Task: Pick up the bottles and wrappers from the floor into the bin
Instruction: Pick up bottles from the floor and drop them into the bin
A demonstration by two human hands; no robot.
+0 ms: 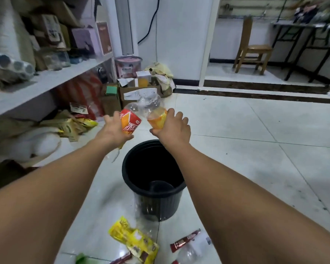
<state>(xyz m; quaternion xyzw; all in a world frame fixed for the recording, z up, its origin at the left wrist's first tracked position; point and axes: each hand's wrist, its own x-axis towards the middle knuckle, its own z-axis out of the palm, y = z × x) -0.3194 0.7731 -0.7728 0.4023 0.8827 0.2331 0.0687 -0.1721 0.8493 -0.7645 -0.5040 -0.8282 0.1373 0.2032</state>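
Note:
My left hand (pixel 116 128) grips a clear plastic bottle with a red and orange label (pixel 130 121). My right hand (pixel 172 128) grips a second clear bottle with an orange label (pixel 156 119). Both bottles are held up side by side, just beyond the far rim of the black bin (pixel 152 180), which stands upright on the floor. In front of the bin lie a yellow wrapper (pixel 133 241), a dark red wrapper (pixel 185 241) and a clear bottle (pixel 193 250). A green scrap (pixel 80 259) and another red wrapper (pixel 122 260) sit at the bottom edge.
A white shelf (pixel 51 80) loaded with boxes runs along the left, with bags and packets piled under it. Cardboard boxes (pixel 137 94) stand at the far wall. A wooden chair (pixel 252 48) and a black-legged table (pixel 309 35) stand at the back right. White floor tiles stretch to the right.

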